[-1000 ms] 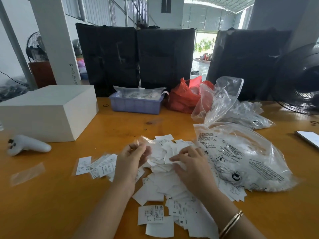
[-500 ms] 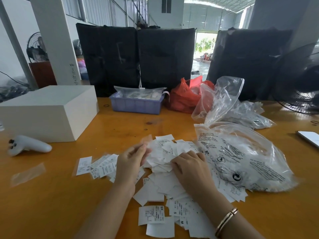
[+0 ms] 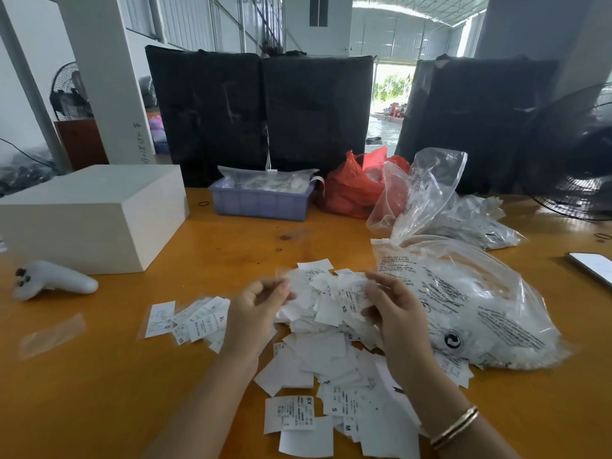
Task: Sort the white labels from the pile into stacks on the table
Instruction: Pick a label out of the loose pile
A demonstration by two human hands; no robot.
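Labels (image 3: 331,346) mid-sort: right hand (image 3: 397,313) pinches an XS label, left hand (image 3: 255,313) curled, contents unclear; next, place on matching worktop (image 3: 99,376) stack

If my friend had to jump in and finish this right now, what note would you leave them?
Left hand: raised over the left edge of the pile, fingers curled; whether it pinches a label is too blurred to tell.
Right hand: over the pile, holding a label marked XS.
Pile of labels: loose in the middle of the table, next to a big clear bag.
Done: one small fanned stack lies left of the left hand; an XL label shows in it.
Left: nearly the whole pile, with mixed sizes S, M, XS showing.
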